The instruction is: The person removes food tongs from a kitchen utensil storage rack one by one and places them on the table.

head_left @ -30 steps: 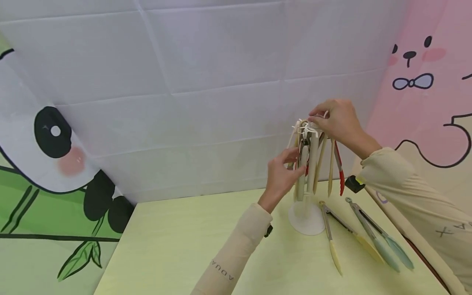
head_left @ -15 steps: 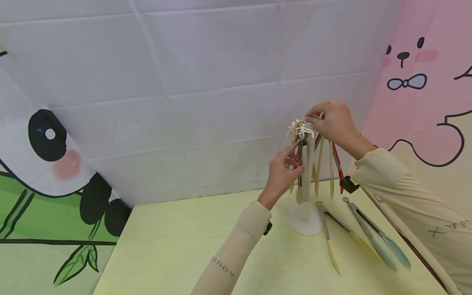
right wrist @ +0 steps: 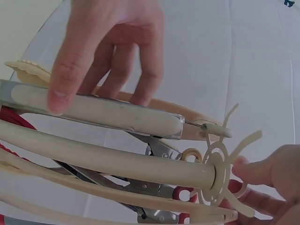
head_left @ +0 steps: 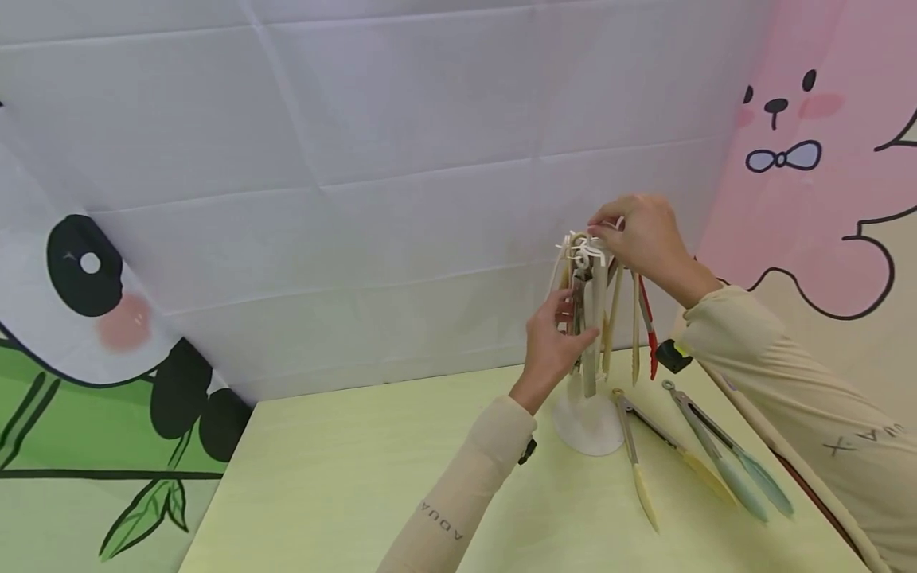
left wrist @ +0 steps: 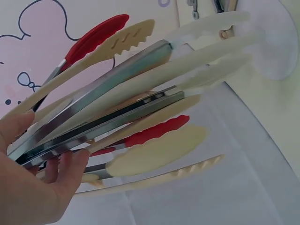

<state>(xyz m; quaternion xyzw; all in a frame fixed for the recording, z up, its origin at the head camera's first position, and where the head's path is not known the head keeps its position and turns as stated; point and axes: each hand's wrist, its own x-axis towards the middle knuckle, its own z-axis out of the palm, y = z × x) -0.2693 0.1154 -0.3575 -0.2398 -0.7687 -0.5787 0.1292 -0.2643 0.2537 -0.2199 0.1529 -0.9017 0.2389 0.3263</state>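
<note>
Tongs with steel arms and whitish tips [left wrist: 136,112] hang from a hook of the white rack, and my left hand [head_left: 552,342] holds them between thumb and fingers. In the right wrist view, the left thumb [right wrist: 63,89] lies along the cream handle of the tongs [right wrist: 108,110]. My right hand [head_left: 648,235] is at the rack's top, pinching one of the curved hooks of the rack [right wrist: 220,171]. Several other tongs and utensils hang round the pole, among them red-tipped tongs [left wrist: 154,131] and a beige slotted utensil [left wrist: 124,42].
The rack's round white base [head_left: 587,434] stands on the pale green table [head_left: 358,461]. Yellow-tipped tongs [head_left: 645,485] and green-tipped tongs [head_left: 745,477] lie spread to its right. A white cloth wall [head_left: 401,239] rises close behind.
My left index finger has come down from near the top of the tongs, and the left hand sits a little further right against the rack. The right hand stays at the rack's top.
</note>
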